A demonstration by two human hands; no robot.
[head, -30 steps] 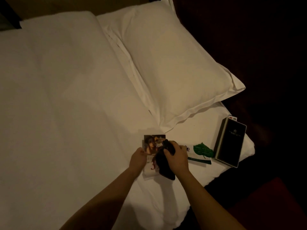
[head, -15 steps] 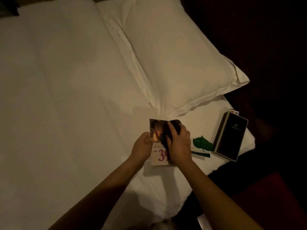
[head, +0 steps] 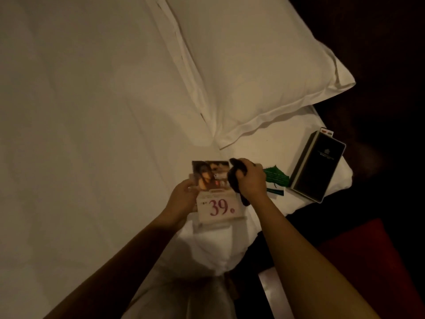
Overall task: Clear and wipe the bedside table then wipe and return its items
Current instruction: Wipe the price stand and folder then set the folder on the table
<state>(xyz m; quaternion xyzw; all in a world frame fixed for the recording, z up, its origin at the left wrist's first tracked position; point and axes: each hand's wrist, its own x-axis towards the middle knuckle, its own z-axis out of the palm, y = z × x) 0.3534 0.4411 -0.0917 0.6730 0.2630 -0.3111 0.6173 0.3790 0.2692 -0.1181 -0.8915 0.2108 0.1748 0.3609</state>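
My left hand [head: 182, 196] holds a clear acrylic sign stand [head: 216, 199] by its left edge, above the corner of the white bed [head: 92, 134]. The card in it shows photos at the top and a red "39" below. My right hand [head: 250, 180] grips a dark cloth [head: 235, 178] and presses it against the stand's upper right part. A green leaf-shaped card [head: 277, 177] lies on the sheet just right of my right hand. A dark box [head: 317, 166] with a pale edge lies further right, near the bed's corner.
A white pillow [head: 253, 65] fills the upper right of the bed. Right of the bed everything is dark. A red surface [head: 368, 261] shows at the lower right, and a pale glossy strip [head: 270, 293] lies below the bed corner.
The stand is raised and turned so that its "39" face shows fully. My right hand and the cloth have slid from the card's middle to its upper right.
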